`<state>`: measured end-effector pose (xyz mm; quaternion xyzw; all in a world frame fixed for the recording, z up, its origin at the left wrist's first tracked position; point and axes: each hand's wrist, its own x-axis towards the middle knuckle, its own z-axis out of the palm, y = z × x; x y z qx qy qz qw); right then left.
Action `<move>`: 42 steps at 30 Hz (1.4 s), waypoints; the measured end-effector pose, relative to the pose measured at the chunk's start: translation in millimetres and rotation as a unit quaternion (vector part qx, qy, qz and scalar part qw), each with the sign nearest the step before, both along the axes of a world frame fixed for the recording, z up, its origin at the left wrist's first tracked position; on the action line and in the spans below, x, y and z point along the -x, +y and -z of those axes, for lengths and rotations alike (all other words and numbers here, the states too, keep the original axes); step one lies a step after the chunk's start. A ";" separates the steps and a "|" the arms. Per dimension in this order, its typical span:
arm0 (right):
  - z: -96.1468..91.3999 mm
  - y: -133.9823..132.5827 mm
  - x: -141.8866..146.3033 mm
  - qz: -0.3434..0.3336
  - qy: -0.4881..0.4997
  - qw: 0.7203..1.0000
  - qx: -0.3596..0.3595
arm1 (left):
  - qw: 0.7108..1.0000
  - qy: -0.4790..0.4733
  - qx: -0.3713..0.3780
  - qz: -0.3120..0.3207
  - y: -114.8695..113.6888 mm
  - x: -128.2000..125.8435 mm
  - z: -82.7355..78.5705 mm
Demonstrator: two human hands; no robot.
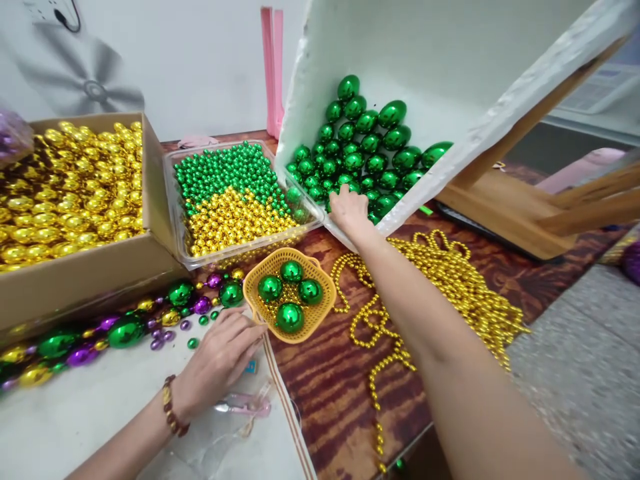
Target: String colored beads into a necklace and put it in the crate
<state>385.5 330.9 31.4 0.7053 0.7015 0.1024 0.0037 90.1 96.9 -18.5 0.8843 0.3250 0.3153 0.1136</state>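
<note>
My right hand (pixel 349 210) reaches over the near edge of a tipped white foam box (pixel 295 123), among shiny green balls (pixel 370 143). Its fingers curl downward, hiding the fingertips and whatever they may grip. Beside a yellow perforated basket (pixel 320 313), my left hand (pixel 223 350) has its fingers bent together near the basket's left corner; I cannot make out what is between them. Several large green balls (pixel 290 317) lie in that basket over small gold beads. A brown bead bracelet (pixel 173 407) circles my left wrist.
A clear tub (pixel 175 213) holds small green and gold beads. Left of it stands a cardboard box (pixel 160 220) of gold beads. Strung mixed beads (pixel 125 331) lie before it. Gold bead chains (pixel 450 287) heap at right; a pink-handled tool (pixel 245 405) rests on white cloth.
</note>
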 end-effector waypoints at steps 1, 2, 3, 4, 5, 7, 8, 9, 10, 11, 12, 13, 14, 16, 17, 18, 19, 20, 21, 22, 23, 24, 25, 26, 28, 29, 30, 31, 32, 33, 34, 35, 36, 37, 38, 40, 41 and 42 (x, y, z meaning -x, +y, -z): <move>0.2 -0.4 -1.3 -0.002 0.005 1.000 -0.008 | 1.000 -0.008 0.004 -0.001 -3.1 0.3 0.2; 0.3 -1.2 -2.7 0.001 0.016 1.000 -0.016 | 1.000 -0.017 0.008 -0.002 -6.4 0.4 0.4; 0.6 -2.4 -4.1 0.008 0.033 0.999 -0.022 | 1.000 -0.025 0.012 -0.004 -9.9 0.3 0.8; 1.0 -4.0 -5.5 0.019 0.056 0.998 -0.025 | 0.999 -0.032 0.016 -0.008 -13.6 0.1 1.5; 1.7 -5.7 -6.8 0.034 0.084 0.996 -0.024 | 0.999 -0.037 0.022 -0.011 -17.6 -0.1 2.4; 3.0 -9.8 -9.5 0.066 0.143 0.987 -0.022 | 0.998 -0.048 0.031 -0.012 -26.3 -0.3 5.7; 3.1 -12.1 -10.8 0.078 0.171 0.982 -0.026 | 0.998 -0.053 0.035 -0.013 -31.0 -0.2 8.0; 2.3 -14.6 -12.0 0.085 0.195 0.976 -0.037 | 0.997 -0.059 0.037 -0.015 -36.0 0.3 10.9; 0.3 -17.4 -12.9 0.087 0.216 0.971 -0.055 | 0.997 -0.064 0.040 -0.016 -41.1 1.1 14.2; -3.1 -20.9 -13.3 0.085 0.233 0.966 -0.080 | 0.997 -0.069 0.044 -0.019 -46.4 2.2 17.6; -7.7 -25.5 -12.9 0.079 0.248 0.960 -0.108 | 0.996 -0.074 0.048 -0.025 -51.9 3.7 21.1; -13.2 -31.6 -11.3 0.071 0.265 0.952 -0.134 | 0.995 -0.080 0.054 -0.032 -57.7 5.4 24.3; -19.1 -39.8 -8.1 0.062 0.287 0.943 -0.154 | 0.993 -0.086 0.065 -0.042 -64.0 7.3 26.8; -28.6 -63.5 4.2 0.034 0.359 0.917 -0.170 | 0.986 -0.108 0.104 -0.074 -78.0 11.1 28.8; -31.0 -79.2 13.4 0.012 0.403 0.901 -0.161 | 0.979 -0.124 0.135 -0.094 -85.6 12.8 28.1; -31.1 -97.3 24.3 -0.017 0.451 0.881 -0.141 | 0.967 -0.144 0.176 -0.114 -93.1 14.1 26.5; -28.9 -117.5 36.6 -0.053 0.491 0.862 -0.113 | 0.949 -0.172 0.227 -0.133 -100.3 15.1 24.3; -24.3 -139.3 49.9 -0.097 0.520 0.846 -0.072 | 0.923 -0.210 0.286 -0.148 -106.8 15.7 21.8; -17.6 -162.5 63.9 -0.142 0.538 0.831 -0.020 | 0.887 -0.262 0.348 -0.154 -112.5 16.0 19.3; -9.1 -186.2 78.5 -0.190 0.544 0.817 0.031 | 0.839 -0.324 0.409 -0.154 -117.7 16.1 17.1; 0.6 -209.9 93.3 -0.249 0.540 0.800 0.077 | 0.780 -0.395 0.463 -0.146 -122.6 16.3 15.2; 11.1 -232.6 108.1 -0.309 0.537 0.776 0.115 | 0.712 -0.466 0.508 -0.132 -127.5 16.9 13.6; 21.7 -253.3 122.4 -0.360 0.542 0.746 0.141 | 0.642 -0.528 0.544 -0.116 -132.8 18.3 12.3; 31.8 -271.3 135.5 -0.396 0.539 0.725 0.165 | 0.574 -0.576 0.572 -0.102 -138.5 21.1 11.2; 48.0 -296.8 155.8 -0.433 0.523 0.712 0.179 | 0.471 -0.639 0.600 -0.096 -150.6 32.1 9.6; 53.4 -304.4 162.1 -0.433 0.516 0.716 0.180 | 0.439 -0.658 0.602 -0.107 -156.5 40.6 9.1; 56.9 -309.2 165.9 -0.421 0.515 0.725 0.176 | 0.419 -0.674 0.595 -0.127 -161.9 51.0 8.7; 58.6 -312.1 167.7 -0.400 0.516 0.737 0.173 | 0.406 -0.687 0.583 -0.151 -166.4 62.5 8.7; 58.8 -314.0 168.4 -0.372 0.513 0.755 0.172 | 0.398 -0.699 0.568 -0.175 -170.1 74.4 8.9; 58.0 -315.9 168.9 -0.344 0.496 0.776 0.180 | 0.393 -0.708 0.554 -0.196 -172.9 85.9 9.4; 56.6 -318.3 170.1 -0.324 0.464 0.799 0.202 | 0.388 -0.715 0.542 -0.212 -174.9 96.0 10.2; 55.1 -321.9 172.6 -0.311 0.417 0.821 0.234 | 0.384 -0.720 0.534 -0.222 -176.4 104.2 11.2; 53.8 -326.6 176.5 -0.304 0.360 0.840 0.270 | 0.380 -0.725 0.528 -0.227 -177.5 110.1 12.3; 52.9 -332.3 181.8 -0.296 0.297 0.855 0.306 | 0.377 -0.729 0.525 -0.227 -178.5 113.7 13.4; 52.6 -338.6 187.8 -0.284 0.238 0.867 0.333 | 0.375 -0.732 0.523 -0.224 -179.4 115.2 14.4; 53.6 -350.8 199.4 -0.246 0.143 0.890 0.356 | 0.378 -0.737 0.520 -0.209 -181.5 114.4 15.5; 54.8 -355.7 204.0 -0.227 0.111 0.898 0.359 | 0.380 -0.740 0.518 -0.199 -182.5 113.3 15.7; 56.2 -359.6 207.4 -0.213 0.090 0.903 0.362 | 0.382 -0.742 0.518 -0.187 -183.5 112.3 15.5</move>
